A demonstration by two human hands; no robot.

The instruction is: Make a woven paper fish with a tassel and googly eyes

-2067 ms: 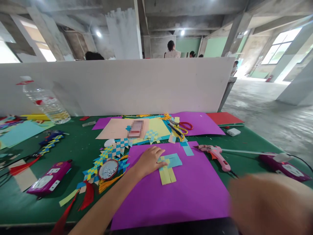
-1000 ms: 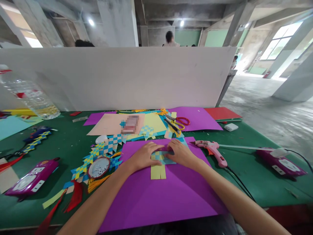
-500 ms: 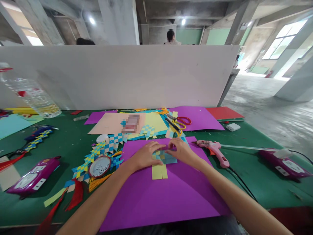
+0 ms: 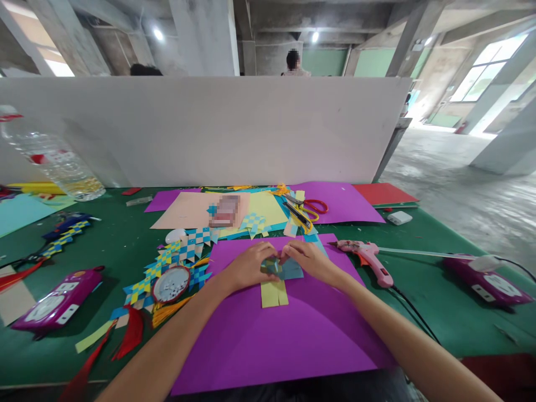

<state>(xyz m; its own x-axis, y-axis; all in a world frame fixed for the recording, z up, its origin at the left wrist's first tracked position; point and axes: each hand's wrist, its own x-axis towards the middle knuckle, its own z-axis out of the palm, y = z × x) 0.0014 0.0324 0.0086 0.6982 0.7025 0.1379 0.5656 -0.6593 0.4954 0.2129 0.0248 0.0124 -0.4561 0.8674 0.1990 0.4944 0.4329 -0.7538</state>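
Observation:
Yellow and blue paper strips cross in a small half-woven piece [image 4: 274, 295] on a purple sheet [image 4: 268, 340]. My left hand [image 4: 251, 263] is curled around the weave's left side, gripping it between the thumb below and the fingers above. At its upper right, my right hand [image 4: 307, 259] has thumb and fingers closed together on the strips. Loose yellow ends point toward me, and blue ends [image 4: 293, 269] stick out under my right hand. My fingers partly hide the middle of the weave.
A pink glue gun [image 4: 372, 259] lies right of the purple sheet. Red-handled scissors [image 4: 316, 206] and a yellow cutter [image 4: 299, 216] lie behind my hands. Finished woven fish [image 4: 195, 243] and a round dish of small beads [image 4: 171, 285] are at left. A white panel [image 4: 209, 134] stands behind.
My right fingers have closed together and moved slightly left at the weave's top. The weave's middle looks tilted or lifted, and my left hand has barely moved.

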